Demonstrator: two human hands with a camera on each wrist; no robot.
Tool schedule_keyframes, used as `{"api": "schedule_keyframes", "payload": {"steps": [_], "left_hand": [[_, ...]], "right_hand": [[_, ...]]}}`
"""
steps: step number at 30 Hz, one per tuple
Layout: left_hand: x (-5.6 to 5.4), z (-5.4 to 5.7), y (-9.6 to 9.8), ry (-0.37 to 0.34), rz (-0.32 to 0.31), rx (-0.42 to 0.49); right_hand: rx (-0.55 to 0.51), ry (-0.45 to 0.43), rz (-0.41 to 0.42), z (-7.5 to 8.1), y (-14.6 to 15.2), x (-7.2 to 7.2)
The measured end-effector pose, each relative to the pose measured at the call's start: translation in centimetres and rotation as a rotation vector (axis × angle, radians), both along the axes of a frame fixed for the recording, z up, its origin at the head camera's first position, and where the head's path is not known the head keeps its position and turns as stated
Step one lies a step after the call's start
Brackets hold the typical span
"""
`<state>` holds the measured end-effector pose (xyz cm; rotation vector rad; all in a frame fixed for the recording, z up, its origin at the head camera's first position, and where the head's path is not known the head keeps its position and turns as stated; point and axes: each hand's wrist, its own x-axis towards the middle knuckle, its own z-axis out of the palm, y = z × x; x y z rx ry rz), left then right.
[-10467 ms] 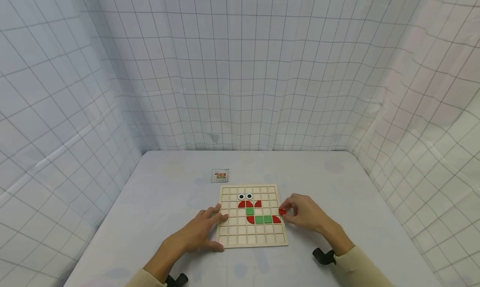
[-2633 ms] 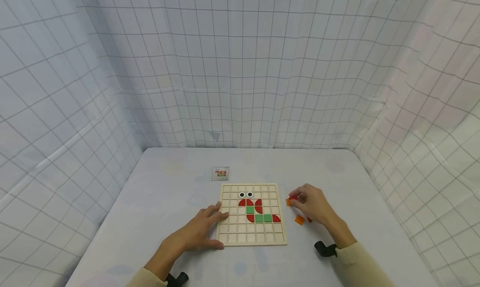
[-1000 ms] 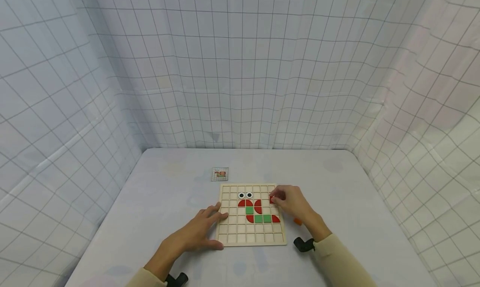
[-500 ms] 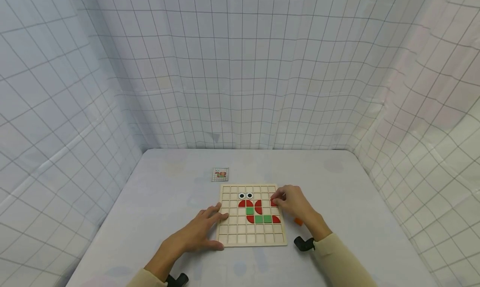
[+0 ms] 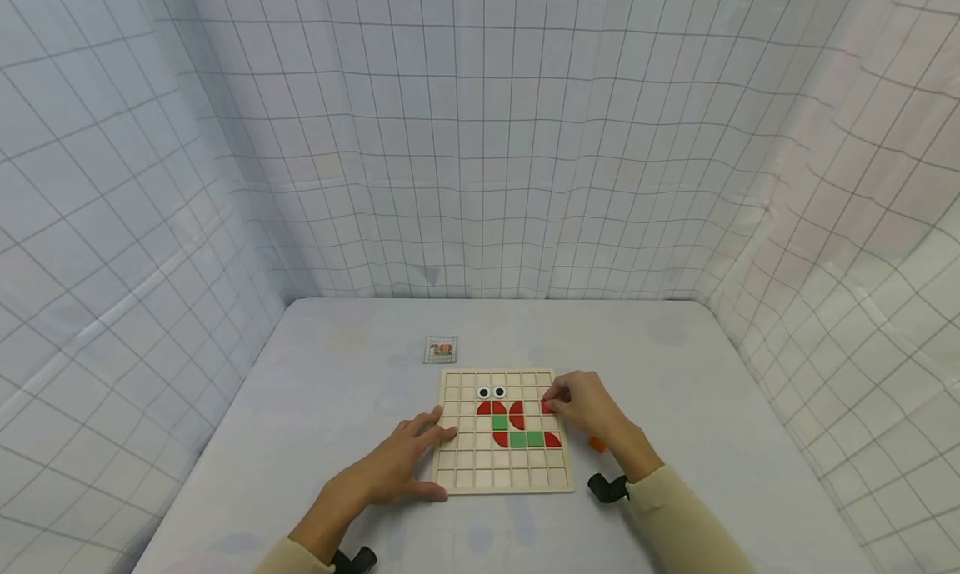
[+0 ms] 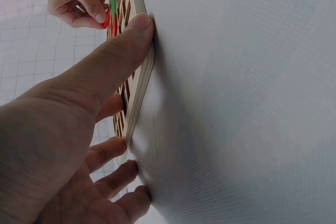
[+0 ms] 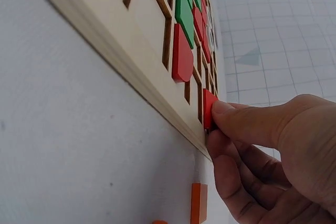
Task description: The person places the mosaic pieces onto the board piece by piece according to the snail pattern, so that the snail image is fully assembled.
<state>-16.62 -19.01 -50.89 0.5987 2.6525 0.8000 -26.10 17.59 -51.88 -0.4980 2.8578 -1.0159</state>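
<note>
A square wooden grid board [image 5: 465,476] lies on the table, with red quarter-round tiles [image 5: 501,439], green square tiles [image 5: 517,439] and two eye tiles [image 5: 483,392] set in its cells. At its left side rests my left hand [image 5: 397,466], fingers spread over the edge; in the left wrist view the thumb [image 6: 118,51] presses the board's near rim. My right hand [image 5: 588,403] pinches a red tile [image 7: 208,106] between thumb and fingers at the upper right column of the grid. Part of that tile is covered by the fingertips.
Behind the board lies a small picture card [image 5: 440,350] showing a coloured figure on a grid. An orange tile [image 7: 198,203] is on the table right of the board, partly under my right forearm in the head view. Gridded white curtains [image 5: 495,182] enclose the table.
A second red quarter-round has joined the one in the middle column. My right hand then took another red tile beside the board and moved left onto the grid. My left hand stays put.
</note>
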Motion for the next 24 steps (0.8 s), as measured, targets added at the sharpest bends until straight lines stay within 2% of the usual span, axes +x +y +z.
{"api": "schedule_keyframes", "payload": {"steps": [10, 24], "left_hand": [[-0.06, 0.07, -0.01, 0.004, -0.001, -0.009], [0.07, 0.1, -0.17, 0.008, -0.008, 0.008]], "right_hand": [[0.041, 0.012, 0.0, 0.25, -0.2, 0.33], [0.027, 0.037, -0.033, -0.17, 0.5, 0.91]]}}
